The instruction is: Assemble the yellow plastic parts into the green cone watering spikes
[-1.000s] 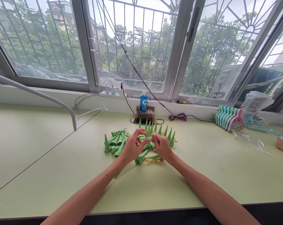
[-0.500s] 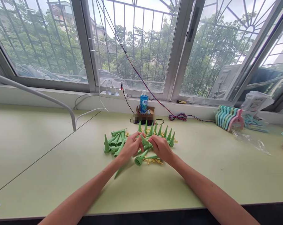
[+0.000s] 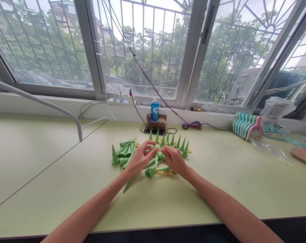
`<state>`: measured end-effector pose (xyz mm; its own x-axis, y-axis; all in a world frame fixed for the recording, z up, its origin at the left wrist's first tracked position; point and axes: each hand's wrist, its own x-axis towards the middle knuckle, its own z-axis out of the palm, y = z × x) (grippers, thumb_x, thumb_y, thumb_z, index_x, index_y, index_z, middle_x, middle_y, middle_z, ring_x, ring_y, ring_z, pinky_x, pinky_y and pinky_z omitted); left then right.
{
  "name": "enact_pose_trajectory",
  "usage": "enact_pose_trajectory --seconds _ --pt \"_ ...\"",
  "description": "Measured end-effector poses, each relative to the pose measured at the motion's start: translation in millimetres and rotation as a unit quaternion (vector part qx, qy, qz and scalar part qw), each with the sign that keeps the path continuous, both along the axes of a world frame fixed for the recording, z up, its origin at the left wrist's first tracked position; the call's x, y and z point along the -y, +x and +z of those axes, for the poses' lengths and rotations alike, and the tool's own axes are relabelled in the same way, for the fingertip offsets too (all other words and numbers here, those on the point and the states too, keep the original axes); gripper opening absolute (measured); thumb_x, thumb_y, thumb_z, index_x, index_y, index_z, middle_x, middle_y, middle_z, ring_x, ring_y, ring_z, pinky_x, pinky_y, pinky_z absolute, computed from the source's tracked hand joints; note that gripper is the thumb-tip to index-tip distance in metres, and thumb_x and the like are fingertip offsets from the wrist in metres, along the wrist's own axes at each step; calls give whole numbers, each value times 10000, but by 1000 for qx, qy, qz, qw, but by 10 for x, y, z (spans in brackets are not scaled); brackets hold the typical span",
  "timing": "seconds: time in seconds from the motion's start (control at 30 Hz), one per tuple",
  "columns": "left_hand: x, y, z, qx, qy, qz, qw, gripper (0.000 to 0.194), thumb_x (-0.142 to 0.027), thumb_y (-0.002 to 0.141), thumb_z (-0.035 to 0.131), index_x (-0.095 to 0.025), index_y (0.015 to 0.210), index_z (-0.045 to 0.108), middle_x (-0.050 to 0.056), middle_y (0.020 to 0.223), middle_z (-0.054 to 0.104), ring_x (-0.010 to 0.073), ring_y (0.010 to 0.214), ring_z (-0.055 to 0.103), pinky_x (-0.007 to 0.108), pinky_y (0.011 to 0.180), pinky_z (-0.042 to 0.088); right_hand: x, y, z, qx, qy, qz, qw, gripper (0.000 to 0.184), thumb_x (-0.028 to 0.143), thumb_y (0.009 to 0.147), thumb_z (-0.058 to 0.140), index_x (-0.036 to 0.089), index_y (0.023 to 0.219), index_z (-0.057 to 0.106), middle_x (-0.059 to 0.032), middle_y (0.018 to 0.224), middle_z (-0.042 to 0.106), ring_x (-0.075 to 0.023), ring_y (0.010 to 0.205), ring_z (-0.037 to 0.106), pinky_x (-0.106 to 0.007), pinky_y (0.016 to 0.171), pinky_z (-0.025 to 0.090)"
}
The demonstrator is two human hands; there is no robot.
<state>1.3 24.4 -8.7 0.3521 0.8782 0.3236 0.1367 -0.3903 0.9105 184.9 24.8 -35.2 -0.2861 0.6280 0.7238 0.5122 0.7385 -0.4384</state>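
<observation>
My left hand (image 3: 143, 156) has its thumb and fingers curved around a green cone-shaped watering spike (image 3: 156, 160), whose tip now points down toward me. Close against it, my right hand (image 3: 173, 158) pinches at the spike's upper end; whatever small piece its fingertips hold is hidden. Behind the hands, several green spikes (image 3: 178, 141) stand upright in a row with yellow pieces at their bases. More spikes (image 3: 129, 151) lie in a pile left of my left hand, beside one upright spike (image 3: 114, 156). Small yellow pegs (image 3: 165, 173) lie beneath my right hand, near a lying spike (image 3: 149, 173).
A blue bottle (image 3: 155, 110) stands in a small cardboard box (image 3: 163, 127) at the back. Bundled wire (image 3: 192, 125), small coloured hangers (image 3: 247, 126) and clear plastic (image 3: 272, 152) are to the right. Another person's hand (image 3: 303, 156) reaches in at the far right. A white cable tube (image 3: 67, 109) arches at left.
The held spike has turned from pointing up to pointing down toward me. My left fingers have opened a little around it. Another person's hand and a light-blue item have come in at the right.
</observation>
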Motion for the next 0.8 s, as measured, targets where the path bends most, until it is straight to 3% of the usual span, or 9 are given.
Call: enact_pose_trajectory --seconds 0.2,0.4,0.57,0.7,0.8 --pt "20 25 -20 -17 64 38 997 359 -448 837 635 -226 1097 526 -13 901 524 10 430 305 175 417 254 6 -6 -5 -9 -16 -29 999 391 361 1026 327 211 666 355 41 576 380 -101 505 337 -242 530 270" --pt "28 41 -29 -41 108 57 992 318 -398 836 642 -230 1092 556 4 934 586 39 459 328 198 443 296 29 -20 19 -18 -17 -40 999 440 398 1032 291 207 648 388 22 562 450 -100 480 385 -243 516 288" --pt "66 63 7 -52 109 76 990 330 -412 857 612 -233 1125 544 40 1081 593 20 439 322 203 445 302 34 -28 29 -26 -6 -50 998 441 409 1030 304 212 641 366 34 544 389 -104 478 342 -247 515 274" --pt "83 90 25 -35 98 83 991 336 -460 893 547 -224 1131 522 35 1027 595 15 417 320 191 417 255 32 -27 43 -43 7 -67 997 422 396 1029 323 212 653 377 37 555 390 -107 489 342 -247 521 279" --pt "61 96 16 -10 78 87 993 353 -504 905 509 -214 1106 523 -1 850 590 29 402 339 181 394 224 24 -19 46 -44 13 -83 996 412 391 1031 324 214 665 390 34 565 405 -112 495 351 -245 523 285"
